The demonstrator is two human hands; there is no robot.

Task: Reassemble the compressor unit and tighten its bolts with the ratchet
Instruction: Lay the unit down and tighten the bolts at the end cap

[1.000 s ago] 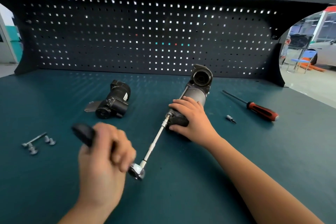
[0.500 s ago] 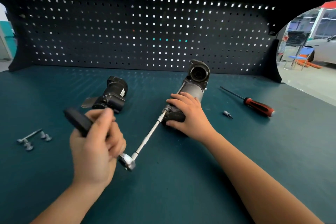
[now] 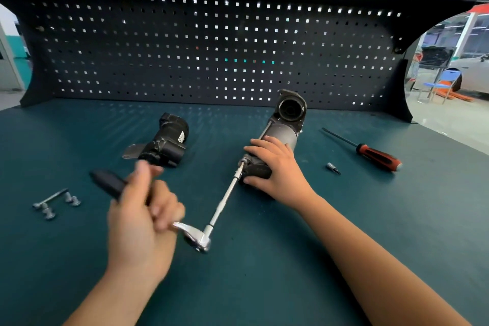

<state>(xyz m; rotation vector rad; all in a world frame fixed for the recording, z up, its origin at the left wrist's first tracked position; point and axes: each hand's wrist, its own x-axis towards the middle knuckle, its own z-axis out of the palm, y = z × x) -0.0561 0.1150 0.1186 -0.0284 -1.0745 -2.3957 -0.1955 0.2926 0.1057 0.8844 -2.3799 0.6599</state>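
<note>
While the left hand (image 3: 143,222) grips the black-handled chrome ratchet (image 3: 197,237), the right hand (image 3: 275,167) clasps the grey cylindrical compressor (image 3: 284,135); a black housing (image 3: 166,144) lies beyond the left hand, silver bolts (image 3: 53,202) to its left.

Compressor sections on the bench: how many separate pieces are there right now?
2: a black section lying left of centre, and a grey section held under the right hand.

red-handled screwdriver (image 3: 378,155) lying far right | bit (image 3: 333,167) near it | pegboard (image 3: 211,47) behind

The left hand (image 3: 140,221) has slid back along the ratchet (image 3: 198,239) handle, baring its silver neck.
</note>
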